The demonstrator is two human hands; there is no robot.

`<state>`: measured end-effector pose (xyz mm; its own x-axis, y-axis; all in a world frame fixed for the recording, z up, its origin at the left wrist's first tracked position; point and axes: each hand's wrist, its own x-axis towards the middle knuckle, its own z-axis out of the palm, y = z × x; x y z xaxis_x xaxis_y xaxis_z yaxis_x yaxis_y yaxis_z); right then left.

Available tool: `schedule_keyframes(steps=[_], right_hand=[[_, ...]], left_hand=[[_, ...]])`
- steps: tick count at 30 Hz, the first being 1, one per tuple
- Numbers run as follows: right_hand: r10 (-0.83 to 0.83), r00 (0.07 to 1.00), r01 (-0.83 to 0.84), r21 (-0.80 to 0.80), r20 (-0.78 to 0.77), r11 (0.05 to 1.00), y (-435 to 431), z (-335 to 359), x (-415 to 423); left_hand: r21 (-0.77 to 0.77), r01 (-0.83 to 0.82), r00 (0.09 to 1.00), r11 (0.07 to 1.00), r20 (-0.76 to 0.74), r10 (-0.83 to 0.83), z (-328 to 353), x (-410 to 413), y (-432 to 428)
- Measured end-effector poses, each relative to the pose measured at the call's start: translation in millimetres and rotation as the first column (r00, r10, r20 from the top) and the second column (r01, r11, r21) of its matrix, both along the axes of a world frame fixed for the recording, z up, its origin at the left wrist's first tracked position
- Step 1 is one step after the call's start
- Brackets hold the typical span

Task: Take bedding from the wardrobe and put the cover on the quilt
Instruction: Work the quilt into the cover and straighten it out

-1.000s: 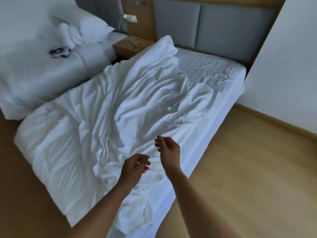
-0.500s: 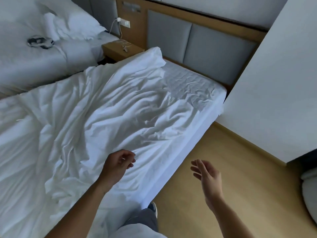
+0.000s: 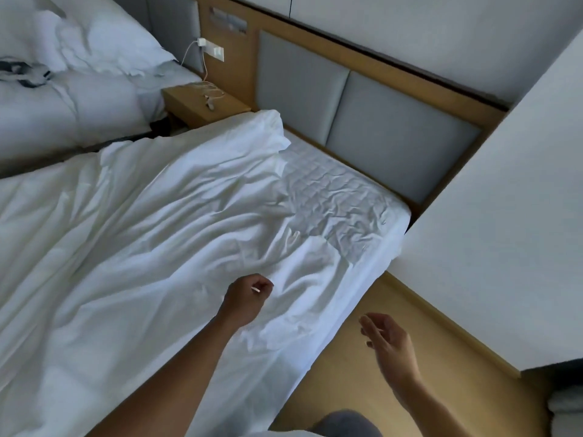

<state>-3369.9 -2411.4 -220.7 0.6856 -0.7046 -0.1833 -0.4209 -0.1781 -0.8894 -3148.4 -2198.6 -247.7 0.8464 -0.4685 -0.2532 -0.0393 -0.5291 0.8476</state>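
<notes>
we see L hand over quilt nr bed R edge, fingers curled, can't tell if pinching cloth | R hand off bed, over floor, fingers loose, spread | quilt rumpled across bed, head-R corner bare

Single head cam, wide-angle, stood at the long side edge of the bed, facing fwd & down twd the headboard. Close in: the bed's near edge runs right below the lens.
</notes>
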Motion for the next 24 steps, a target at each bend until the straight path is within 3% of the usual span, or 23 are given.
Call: schedule_keyframes(steps=[3, 7, 10, 12, 14, 16, 19, 22, 24], right_hand=[[0.039, 0.997, -0.039, 0.013, -0.059, 0.999, -45, -27, 54], [0.337, 0.908, -0.334, 0.056, -0.249, 0.941, -102, -86, 160], [0.567, 0.699, -0.626, 0.009, -0.436, 0.78, -149, -136, 244], [0.579, 0.614, -0.725, -0.093, -0.536, 0.682, -179, -168, 300], [0.533, 0.582, -0.753, -0.158, -0.614, 0.639, -203, -199, 353], [0.524, 0.494, -0.792, -0.11, -0.694, 0.601, -218, -227, 392], [0.642, 0.326, -0.827, 0.12, -0.694, 0.549, -219, -260, 416], [0.736, 0.358, -0.719, 0.334, -0.574, 0.61, -214, -270, 417], [0.789, 0.381, -0.663, 0.452, -0.483, 0.597, -222, -268, 411]], left_hand=[[0.088, -0.028, 0.999, 0.996, 0.04, 0.025, -33, 41, -49], [0.362, 0.013, 0.998, 0.932, -0.054, 0.008, -98, 92, -125], [0.642, 0.148, 0.988, 0.752, -0.128, -0.085, -156, 109, -195], [0.743, 0.184, 0.98, 0.644, -0.185, -0.068, -194, 109, -235], [0.801, 0.14, 0.989, 0.581, -0.144, -0.039, -231, 109, -261], [0.791, 0.085, 0.995, 0.606, -0.097, -0.013, -260, 112, -267], [0.667, 0.023, 0.983, 0.745, -0.153, 0.106, -271, 112, -256], [0.496, -0.11, 0.947, 0.862, -0.212, 0.242, -252, 99, -260], [0.399, -0.057, 0.951, 0.915, -0.257, 0.171, -232, 82, -272]])
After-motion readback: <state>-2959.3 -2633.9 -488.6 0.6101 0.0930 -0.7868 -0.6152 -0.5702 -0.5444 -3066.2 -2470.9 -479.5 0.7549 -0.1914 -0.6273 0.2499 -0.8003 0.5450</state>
